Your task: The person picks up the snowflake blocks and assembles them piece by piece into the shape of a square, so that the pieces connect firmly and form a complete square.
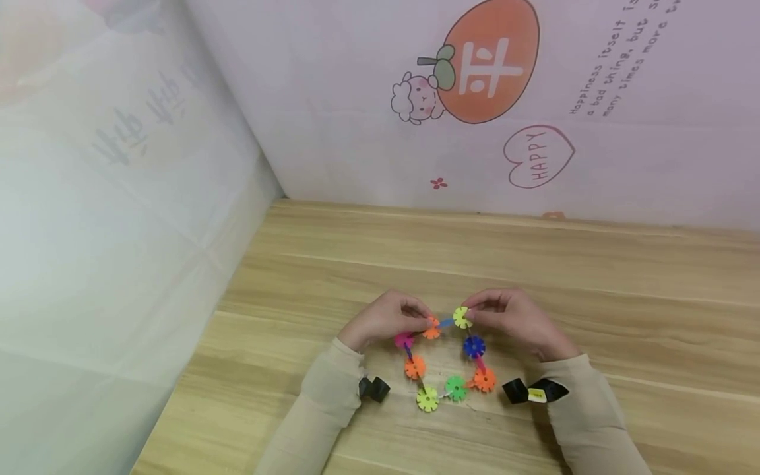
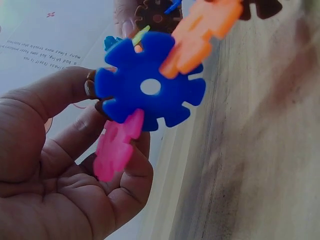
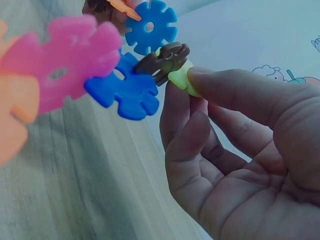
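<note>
Several notched plastic snowflake discs are slotted together into a loop held up between both hands. My left hand [image 1: 388, 320] pinches the loop at an orange disc [image 1: 431, 328]; in the left wrist view a blue disc [image 2: 150, 87] partly hides those fingertips. A pink disc [image 2: 118, 145] hangs below it, over the palm. My right hand [image 1: 513, 316] pinches a yellow disc [image 3: 185, 80] between thumb and fingers. A light blue disc [image 3: 150, 27] spans the two pinched discs. Lower in the loop are a green disc [image 1: 456, 388] and another yellow disc [image 1: 427, 399].
The wooden table [image 1: 332, 251] lies beneath the hands. A printed white sheet [image 1: 356, 132] stands along the back, and another pale sheet [image 1: 136, 231] borders the left. Black wrist straps [image 1: 515, 391] stick out inward from both sleeves.
</note>
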Demonstrator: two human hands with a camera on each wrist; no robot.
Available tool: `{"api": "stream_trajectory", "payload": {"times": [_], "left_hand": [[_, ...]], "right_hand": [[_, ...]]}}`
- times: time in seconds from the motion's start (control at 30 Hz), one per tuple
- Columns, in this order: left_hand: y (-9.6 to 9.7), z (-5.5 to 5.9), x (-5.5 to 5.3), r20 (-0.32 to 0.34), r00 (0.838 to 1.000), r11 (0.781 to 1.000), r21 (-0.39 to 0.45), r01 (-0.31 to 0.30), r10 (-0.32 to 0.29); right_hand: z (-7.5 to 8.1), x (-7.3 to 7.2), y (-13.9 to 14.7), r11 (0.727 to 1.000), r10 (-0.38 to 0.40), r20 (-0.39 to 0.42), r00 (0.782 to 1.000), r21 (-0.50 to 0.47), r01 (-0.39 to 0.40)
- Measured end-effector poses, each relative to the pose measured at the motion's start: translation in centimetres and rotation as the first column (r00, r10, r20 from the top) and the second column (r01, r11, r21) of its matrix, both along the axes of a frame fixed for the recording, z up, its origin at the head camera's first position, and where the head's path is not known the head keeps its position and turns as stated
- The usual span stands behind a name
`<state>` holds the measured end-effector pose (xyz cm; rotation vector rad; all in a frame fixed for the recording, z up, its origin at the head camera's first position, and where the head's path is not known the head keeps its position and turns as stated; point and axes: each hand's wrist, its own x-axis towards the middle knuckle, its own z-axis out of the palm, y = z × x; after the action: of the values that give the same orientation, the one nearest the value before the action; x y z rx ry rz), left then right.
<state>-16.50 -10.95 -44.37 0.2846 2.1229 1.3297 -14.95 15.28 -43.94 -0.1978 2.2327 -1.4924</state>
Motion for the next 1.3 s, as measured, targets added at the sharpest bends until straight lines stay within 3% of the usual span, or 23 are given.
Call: {"api": "stream_trajectory", "payload": {"times": [0.23,0.7,0.97,1.3], "left_hand": [[0.2,0.2,0.1,-0.015,1.000,1.000,-0.007,0.015,-0.015],[0.7,0.5,0.1,-0.118,0.992,0.998,-0.054,0.035,-0.041],[0.8,1.0,0.3,-0.115,0.993,0.999,-0.051,0.012,-0.018],[0.6,0.3,0.2,-0.063,0.998,1.000,-0.014,0.000,-0.001]], "right_hand": [[0.2,0.2,-0.2,1.000,0.002,-0.020,1.000,0.002,-0.002],[-0.2,0.0,-0.2,0.999,0.030,-0.037,0.999,-0.012,-0.031],[-0.1,0.2,-0.9,0.999,0.031,-0.052,0.998,-0.012,-0.032],[-0.4,0.9,-0.8,0.999,-0.029,0.003,1.000,-0.025,0.029]]}}
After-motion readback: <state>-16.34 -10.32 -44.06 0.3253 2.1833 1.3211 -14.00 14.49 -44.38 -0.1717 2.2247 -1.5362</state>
